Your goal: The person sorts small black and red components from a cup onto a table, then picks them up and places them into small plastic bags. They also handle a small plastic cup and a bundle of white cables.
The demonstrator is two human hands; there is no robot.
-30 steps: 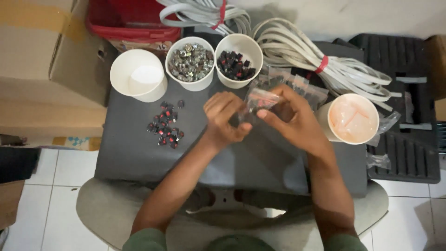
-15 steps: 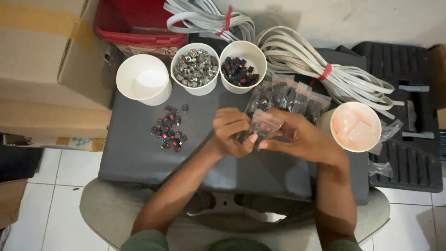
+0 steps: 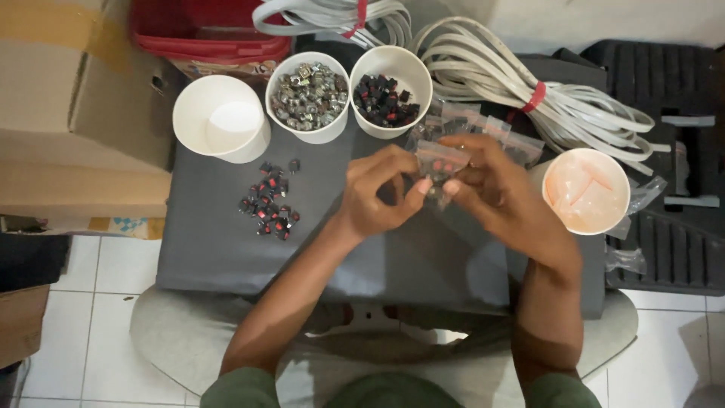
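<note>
Overhead view of a grey work board (image 3: 226, 249), with all positions given relative to it. At its far-left corner stood an empty white paper cup (image 3: 219, 117); just inward of that cup, on the board's surface, lay a loose pile of small black-and-red parts (image 3: 268, 204). Along the far edge stood two further white cups side by side, touching: a cup of silvery metal parts (image 3: 308, 94), then a cup of black-and-red parts (image 3: 389, 91). Above the board's centre, the left hand (image 3: 377, 193) and the right hand (image 3: 491, 189) met around a small clear zip bag (image 3: 439, 168). The bag was held off the board, between the two hands. The left thumb and forefinger were pressed together on the bag's lower left edge, the remaining left fingers curled beneath. The right thumb and forefinger pinched its right side, the other right fingers arched over the top. What the bag held could not be told. Behind the hands, further clear zip bags (image 3: 483, 125) lay overlapping on the board. At the board's right edge stood a cup with a pale orange inside (image 3: 585, 189). Beyond the far edge lay bundled grey flat cable (image 3: 574, 106).
</note>
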